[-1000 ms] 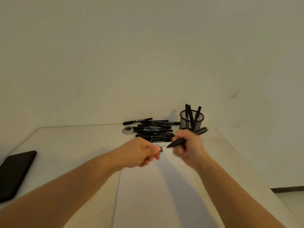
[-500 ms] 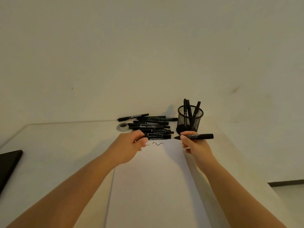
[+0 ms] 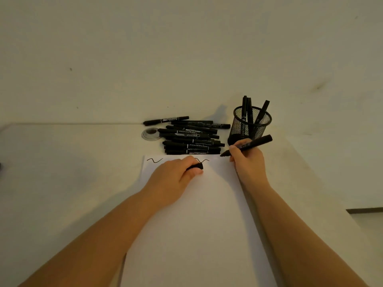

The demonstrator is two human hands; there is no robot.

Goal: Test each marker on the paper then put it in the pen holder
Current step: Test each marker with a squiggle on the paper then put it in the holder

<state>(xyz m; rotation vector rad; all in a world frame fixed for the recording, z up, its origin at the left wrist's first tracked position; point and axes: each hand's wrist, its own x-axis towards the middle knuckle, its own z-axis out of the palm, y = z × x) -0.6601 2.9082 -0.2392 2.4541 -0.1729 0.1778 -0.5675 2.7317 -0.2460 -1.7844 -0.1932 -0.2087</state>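
- Head view looked down over a pale white table (image 3: 62, 183) set against a plain off-white wall (image 3: 186, 48).
- At the far left edge a sliver of a dark object (image 3: 0, 165) showed, too little of it to identify.
- A small round clear plastic disc with a dark centre (image 3: 151, 133) lay on the table just left of the marker pile.
- A white sheet of paper (image 3: 196, 235) ran from the near edge toward the pile, with a black wavy line (image 3: 154, 160) at its far left corner and a second black squiggle (image 3: 204, 161) beside the left hand.
- The left hand (image 3: 176, 177) rested on the paper, fingers curled round a short black marker cap (image 3: 195, 167) whose end stuck out past the thumb.
- A pile of black markers with white labels (image 3: 192, 137) lay side by side on the table, just beyond the paper's far edge.
- The right hand (image 3: 247, 160) gripped a black uncapped marker (image 3: 248, 145) in a writing hold, tilted, its tip down at the paper's far right corner; whether the tip touched the sheet could not be told.
- A black wire-mesh pen holder (image 3: 251, 123) stood upright behind the right hand, with several black markers (image 3: 247, 108) standing in it.
- The two hands were apart, each over the far end of the paper.
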